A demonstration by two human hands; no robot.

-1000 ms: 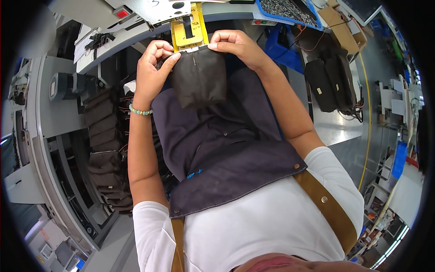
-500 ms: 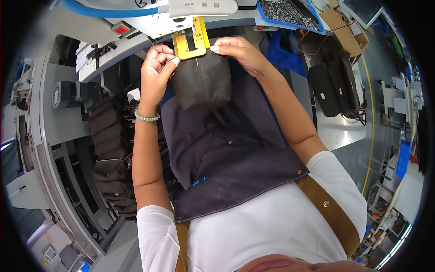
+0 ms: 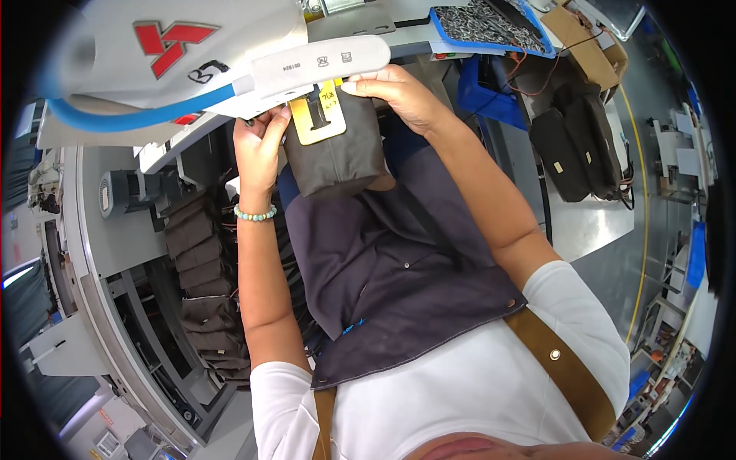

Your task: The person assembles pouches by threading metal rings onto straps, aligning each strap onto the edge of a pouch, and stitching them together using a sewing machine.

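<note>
A dark grey fabric pouch (image 3: 335, 165) hangs in front of me under a white sewing machine head (image 3: 264, 46). Over its upper edge sits a yellow template (image 3: 330, 126) with a slot and handwriting. My left hand (image 3: 261, 146) is closed on the pouch's left upper edge, thumb raised and the other fingers curled and partly hidden by the machine. On the opposite upper edge, my right hand (image 3: 402, 96) pinches the pouch beside the template. A white cover (image 3: 322, 65) on the machine hides the template's far end.
A blue tray (image 3: 491, 31) of small metal parts stands at the back right. Dark bags (image 3: 575, 146) lie on a side table, and a stack of dark fabric pieces (image 3: 203, 268) is at the left. A blue hose (image 3: 138, 115) crosses the machine.
My view has shifted, bringing more of the machine head into sight. The pouch and template now reach further beneath the white cover. Both hands keep hold of the pouch's upper edge.
</note>
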